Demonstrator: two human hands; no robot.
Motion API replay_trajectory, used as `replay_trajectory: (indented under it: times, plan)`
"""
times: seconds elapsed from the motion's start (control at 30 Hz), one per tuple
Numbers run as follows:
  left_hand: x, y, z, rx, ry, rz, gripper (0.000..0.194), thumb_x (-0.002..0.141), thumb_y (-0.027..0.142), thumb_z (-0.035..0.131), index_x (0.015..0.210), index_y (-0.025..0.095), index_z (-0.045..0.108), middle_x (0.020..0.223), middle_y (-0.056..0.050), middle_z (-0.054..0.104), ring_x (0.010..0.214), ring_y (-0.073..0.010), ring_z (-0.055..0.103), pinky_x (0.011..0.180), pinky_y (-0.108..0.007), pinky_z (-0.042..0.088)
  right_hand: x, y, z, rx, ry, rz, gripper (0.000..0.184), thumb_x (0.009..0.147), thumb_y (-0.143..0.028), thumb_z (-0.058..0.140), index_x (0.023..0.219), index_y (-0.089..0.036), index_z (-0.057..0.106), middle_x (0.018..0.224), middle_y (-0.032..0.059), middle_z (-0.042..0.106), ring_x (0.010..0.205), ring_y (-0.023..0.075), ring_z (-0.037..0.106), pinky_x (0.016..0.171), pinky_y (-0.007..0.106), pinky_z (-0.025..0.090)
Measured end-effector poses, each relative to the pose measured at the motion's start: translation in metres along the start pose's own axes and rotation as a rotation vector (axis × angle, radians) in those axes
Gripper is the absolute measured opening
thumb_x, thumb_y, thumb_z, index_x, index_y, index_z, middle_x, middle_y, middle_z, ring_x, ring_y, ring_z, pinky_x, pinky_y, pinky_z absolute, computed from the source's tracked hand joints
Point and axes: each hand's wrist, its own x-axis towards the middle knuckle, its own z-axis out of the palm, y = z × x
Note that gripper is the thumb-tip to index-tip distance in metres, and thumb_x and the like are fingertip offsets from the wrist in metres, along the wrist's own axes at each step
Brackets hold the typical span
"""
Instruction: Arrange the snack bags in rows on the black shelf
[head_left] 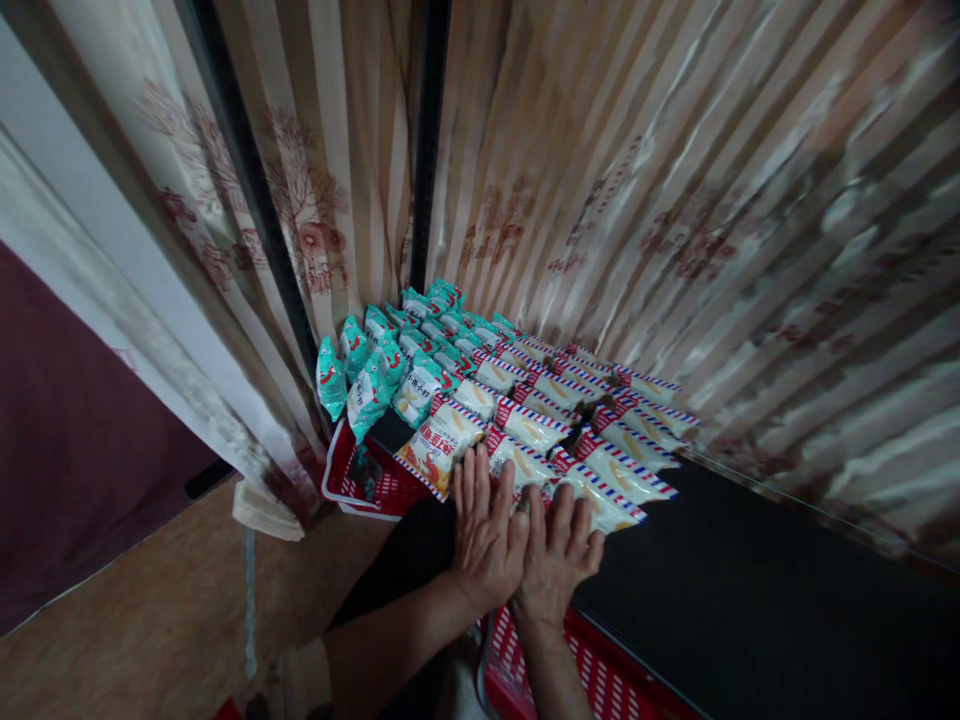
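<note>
Lays left hand (486, 535) and right hand (553, 555) side by side, open and ungripping, against white packets (619, 468) stretching ahead on the black table (765, 580), left nearer the orange-printed packet (441, 442).

beige left sleeve (306, 678) ending at the forearm (397, 638), dark trousers (405, 555).

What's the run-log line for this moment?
left hand: open, at white packets; right hand: same; teal packets: beside white; black shelf: beneath white packets

Glossy plastic-film packets (440, 442), smooth matt shelf (757, 570), cloth curtains (570, 150), plastic basket (600, 665)
</note>
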Motion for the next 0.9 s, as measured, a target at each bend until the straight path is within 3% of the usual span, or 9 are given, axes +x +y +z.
replay_trajectory:
  times: [0.2,0.33,0.47,0.67,0.9]
  plan:
    - [0.0,-0.018,-0.012,0.049,0.133,-0.247,0.061,0.093,0.031,0.032,0.147,0.017,0.007,0.154,-0.008,-0.011,0.14,-0.0267,-0.011,0.114,-0.051,0.005,0.002,-0.002,-0.004,-0.009,-0.017,-0.021,0.064,0.088,-0.041,0.049,0.145,-0.03,0.022,0.151,0.0136,0.022,0.136,0.0371,0.023,0.099,0.06,0.025]
    - [0.01,-0.031,-0.014,0.016,0.113,-0.389,0.069,0.092,0.041,0.036,0.147,0.014,0.005,0.154,-0.013,-0.008,0.14,-0.0268,-0.012,0.113,-0.051,0.007,0.002,-0.003,-0.005,-0.024,-0.022,-0.02,0.068,0.085,-0.047,0.052,0.144,-0.029,0.024,0.151,0.0144,0.023,0.136,0.0375,0.024,0.1,0.06,0.025]
    - [0.019,-0.034,-0.011,0.023,0.065,-0.333,0.075,0.09,0.046,0.039,0.146,0.01,0.005,0.153,-0.018,-0.006,0.14,-0.028,-0.009,0.113,-0.05,0.011,0.003,-0.001,-0.005,-0.029,-0.006,-0.029,0.071,0.085,-0.05,0.051,0.145,-0.025,0.022,0.15,0.016,0.023,0.136,0.0372,0.023,0.1,0.06,0.025]
    - [0.022,-0.035,-0.008,0.123,0.078,-0.234,0.071,0.09,0.044,0.042,0.146,0.015,0.012,0.154,-0.015,-0.005,0.14,-0.0308,-0.005,0.111,-0.053,0.016,0.008,0.005,-0.006,-0.053,-0.013,-0.033,0.074,0.083,-0.05,0.055,0.145,-0.024,0.023,0.15,0.0164,0.025,0.136,0.0363,0.024,0.101,0.058,0.025]
    - [0.024,-0.038,0.004,0.168,0.065,-0.188,0.072,0.09,0.044,0.041,0.146,0.012,0.01,0.152,-0.017,-0.012,0.139,-0.0332,-0.009,0.11,-0.056,0.017,0.008,0.008,-0.001,-0.038,-0.067,0.007,0.068,0.085,-0.046,0.053,0.143,-0.023,0.028,0.149,0.0162,0.027,0.136,0.036,0.023,0.101,0.058,0.024]
